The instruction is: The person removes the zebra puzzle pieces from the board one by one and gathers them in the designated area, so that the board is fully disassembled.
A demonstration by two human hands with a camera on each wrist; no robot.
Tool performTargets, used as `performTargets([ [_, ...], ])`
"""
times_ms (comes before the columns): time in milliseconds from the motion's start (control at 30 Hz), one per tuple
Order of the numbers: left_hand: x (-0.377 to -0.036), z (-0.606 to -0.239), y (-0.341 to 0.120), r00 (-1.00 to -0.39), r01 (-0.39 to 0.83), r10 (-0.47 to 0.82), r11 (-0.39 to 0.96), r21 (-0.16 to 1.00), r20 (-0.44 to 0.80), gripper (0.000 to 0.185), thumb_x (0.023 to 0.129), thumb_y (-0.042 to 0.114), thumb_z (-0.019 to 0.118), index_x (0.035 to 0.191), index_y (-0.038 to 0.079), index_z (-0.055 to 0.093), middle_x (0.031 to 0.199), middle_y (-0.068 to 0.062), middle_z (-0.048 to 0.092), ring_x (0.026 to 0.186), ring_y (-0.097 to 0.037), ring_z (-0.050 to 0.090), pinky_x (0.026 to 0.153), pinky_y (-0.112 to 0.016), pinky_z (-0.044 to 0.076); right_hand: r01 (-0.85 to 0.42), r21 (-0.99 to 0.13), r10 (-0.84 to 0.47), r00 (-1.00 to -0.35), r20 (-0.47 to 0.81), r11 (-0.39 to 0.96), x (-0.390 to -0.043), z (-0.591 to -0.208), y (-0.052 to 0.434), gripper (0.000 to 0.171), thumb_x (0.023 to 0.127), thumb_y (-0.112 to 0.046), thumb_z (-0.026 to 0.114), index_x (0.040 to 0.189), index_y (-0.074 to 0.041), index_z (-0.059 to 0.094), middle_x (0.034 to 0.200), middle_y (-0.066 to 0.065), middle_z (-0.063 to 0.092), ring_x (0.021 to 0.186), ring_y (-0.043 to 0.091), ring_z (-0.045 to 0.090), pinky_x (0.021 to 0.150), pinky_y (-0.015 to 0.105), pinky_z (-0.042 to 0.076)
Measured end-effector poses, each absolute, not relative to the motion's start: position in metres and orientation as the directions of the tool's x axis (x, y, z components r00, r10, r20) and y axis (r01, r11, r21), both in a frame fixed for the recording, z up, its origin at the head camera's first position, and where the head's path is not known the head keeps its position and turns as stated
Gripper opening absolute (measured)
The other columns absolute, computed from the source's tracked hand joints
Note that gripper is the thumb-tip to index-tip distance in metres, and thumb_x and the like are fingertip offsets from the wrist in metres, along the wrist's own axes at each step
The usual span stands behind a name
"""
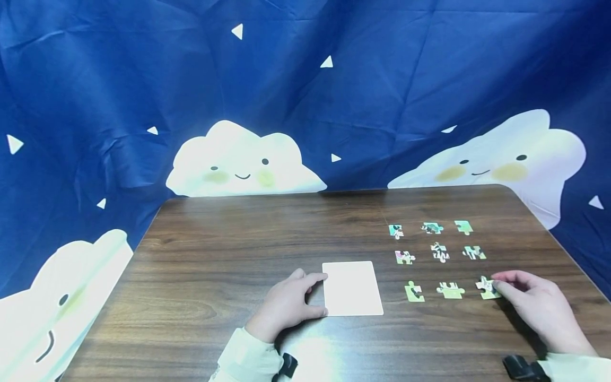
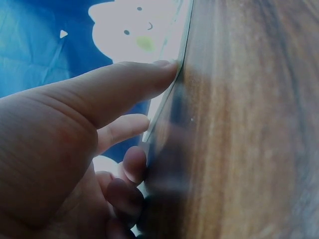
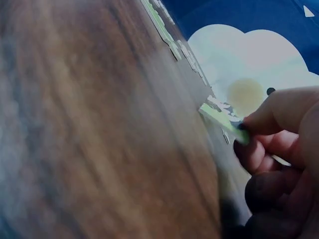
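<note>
left hand (image 1: 285, 306) touches white card (image 1: 352, 288); right hand (image 1: 539, 303) pinches puzzle piece (image 1: 487, 287).

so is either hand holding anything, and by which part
The right hand pinches the nearest-right puzzle piece at its right edge. The left hand only touches the white card at its left edge.

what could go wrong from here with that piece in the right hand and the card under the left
The right hand pinches the corner piece only by its edge, so it could slip and drop. It might also bump the neighbouring piece out of the grid. The left hand touches just the card's left edge, so the card could slide on the smooth table when a piece is pressed onto it.
</note>
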State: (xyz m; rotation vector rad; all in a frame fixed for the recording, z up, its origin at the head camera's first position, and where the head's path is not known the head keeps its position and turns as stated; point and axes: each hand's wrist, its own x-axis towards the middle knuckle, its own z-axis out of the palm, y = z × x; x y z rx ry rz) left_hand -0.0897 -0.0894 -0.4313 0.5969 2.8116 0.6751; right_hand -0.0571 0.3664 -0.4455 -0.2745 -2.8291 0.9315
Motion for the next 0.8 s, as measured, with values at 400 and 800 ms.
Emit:
performTargets([
  [400,-0.0893,-0.4303,-0.0895,-0.900,0.338,0.425,0.816,0.470,-0.092,0.069,0.067,0.050,0.074,0.130,0.033,0.052,0.084,0.008,0.044,0.058,-0.009,0.042,0.052,-0.026,0.035,0.076,-0.531,0.136,-0.988,0.074,0.844,-0.0548,-0.4414,0.3653,0.027,0.084,-0.032,0.066,0.098,-0.008,0.065,0.080,-0.001,0.060,0.065,-0.003,0.044,0.059,0.023,0.030],
  [800,-0.0895,-0.4330,-0.0897,-0.902,0.341,0.424,0.817,0.465,-0.083,0.068,0.067,0.051,0.074,0.129,0.034,0.052,0.082,0.009,0.042,0.058,-0.009,0.041,0.052,-0.025,0.034,0.137,-0.499,0.188,-0.981,0.052,0.856,-0.0562,-0.4398,0.3632,0.029,0.085,-0.037,0.064,0.090,-0.009,0.066,0.084,0.010,0.065,0.069,0.013,0.051,0.061,0.031,0.030],
])
